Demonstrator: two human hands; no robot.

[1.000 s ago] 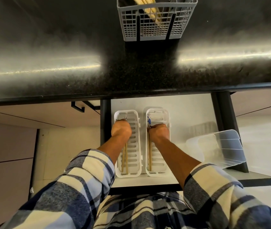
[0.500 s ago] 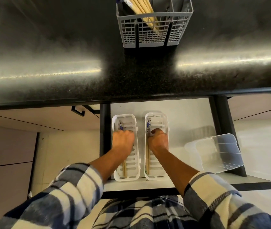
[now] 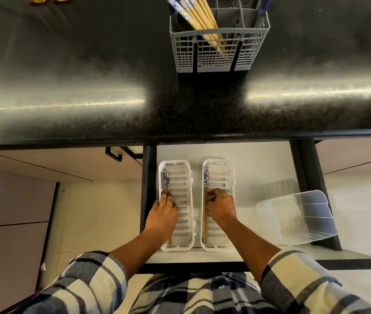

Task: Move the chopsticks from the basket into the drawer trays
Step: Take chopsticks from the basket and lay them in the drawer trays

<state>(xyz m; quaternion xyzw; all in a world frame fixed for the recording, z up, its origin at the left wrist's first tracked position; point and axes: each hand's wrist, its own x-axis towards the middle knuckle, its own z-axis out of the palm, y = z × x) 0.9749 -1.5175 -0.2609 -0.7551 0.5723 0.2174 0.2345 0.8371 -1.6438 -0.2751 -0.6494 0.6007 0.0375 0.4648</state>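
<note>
While the remaining chopsticks (image 3: 199, 18) stand bunched in the left rear compartment of the basket (image 3: 219, 41), tops leaning up-left, both hands are low in the open drawer (image 3: 259, 166), so the next pick is a reach straight up and away over the counter edge. Long axis of that bunch runs diagonal, tips down toward basket centre, blue-patterned ends out the top; a pinch near the tops and a pull along that lean looks cleanest. Chopsticks already placed: one set along the left wall of the left tray (image 3: 188, 184), another along the left wall of the right tray (image 3: 226, 175), both lying lengthwise, patterned ends away from the person. Left hand (image 3: 163, 216) rests over its set, fingertips touching the sticks near the patterned end; fingers look curled down onto them, but I can't tell if it's a grip or just a nudge. Right hand (image 3: 222, 207) sits beside its set, fingers loosely curled, seemingly holding nothing; not certain. Basket sits slightly right of the midline between the trays, so right hand is marginally nearer, my call. Clear plastic bin (image 3: 297, 218) lies tipped at drawer right, off the reach path.
</note>
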